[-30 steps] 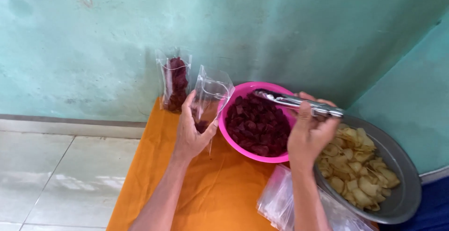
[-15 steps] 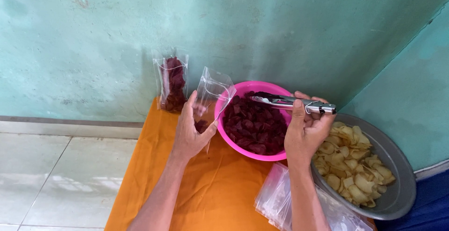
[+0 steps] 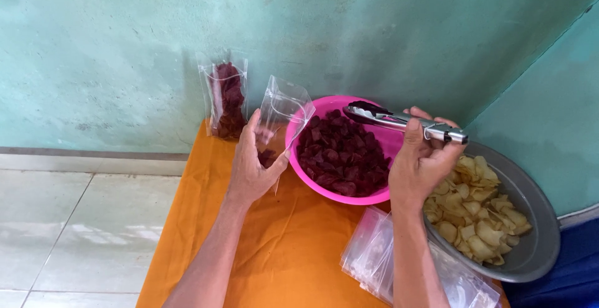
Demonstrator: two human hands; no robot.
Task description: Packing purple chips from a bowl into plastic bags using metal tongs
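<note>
**Hands holding pouch and tongs over a bowl of dark red chips**

The left hand (image 3: 253, 164) is gripping a clear plastic pouch (image 3: 281, 117) near its lower part, fingers wrapped around it, holding it upright with its open mouth tilting toward the upper right of the frame. A few dark red chips are sitting in the bottom of the pouch. The right hand (image 3: 421, 161) is closing around the handle end of a pair of metal tongs (image 3: 399, 119), whose long axis is running almost level from the hand toward the left, the tips hanging over the far rim of the pink bowl (image 3: 349, 197). The tong tips appear close together and seem to be carrying nothing, though that is hard to tell.

The pouch mouth is lying just left of the tong tips, with the bowl between the two hands. The bowl is holding a heap of dark red chips (image 3: 340, 158). At the right, a grey metal basin (image 3: 536, 245) is holding pale yellow chips (image 3: 477, 211). A filled pouch (image 3: 228, 99) of red chips is leaning against the green wall in the upper left. Empty clear bags (image 3: 374, 258) are lying at the lower centre on the orange cloth (image 3: 281, 245) covering the tabletop.
</note>
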